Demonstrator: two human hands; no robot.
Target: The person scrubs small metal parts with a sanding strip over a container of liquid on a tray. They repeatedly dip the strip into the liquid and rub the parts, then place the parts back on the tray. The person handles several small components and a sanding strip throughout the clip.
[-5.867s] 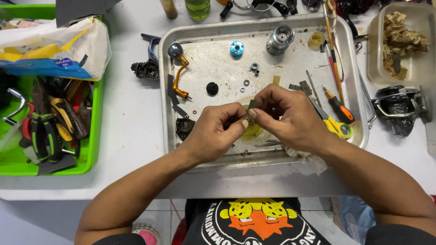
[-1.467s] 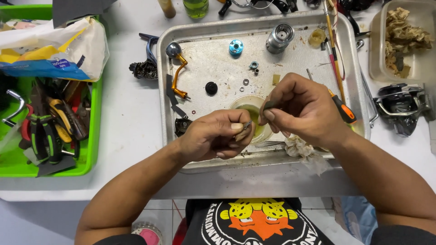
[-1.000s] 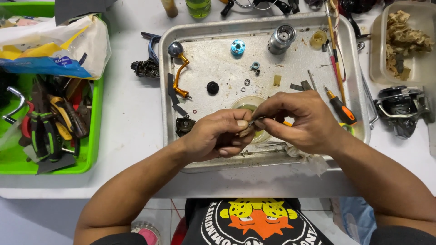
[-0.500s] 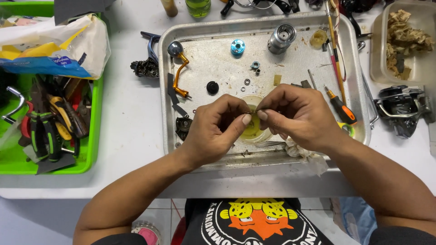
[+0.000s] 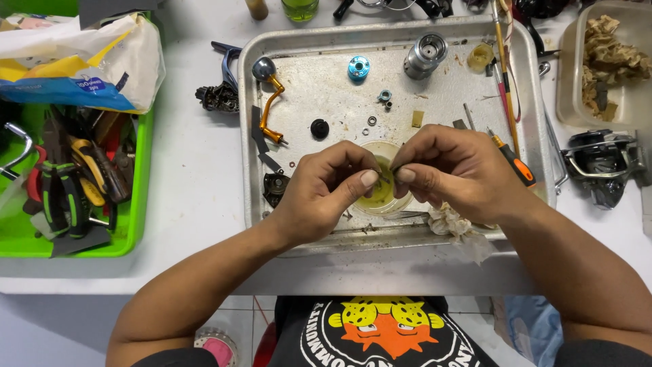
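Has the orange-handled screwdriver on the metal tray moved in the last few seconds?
Cannot tell for sure, though it looks unmoved: the orange-handled screwdriver lies by the metal tray's right side as before, now partly hidden by the right hand.

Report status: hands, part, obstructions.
Left hand and right hand pinch a small part together over the yellow-liquid cup. Part mostly hidden. Metal tray cluttered around.

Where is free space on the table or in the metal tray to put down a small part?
Bare table lies between the green bin and the metal tray, below the black part. In the tray, a bare patch sits between the gold handle and the blue ring. It is crowded around the left hand, right hand and the screwdrivers.
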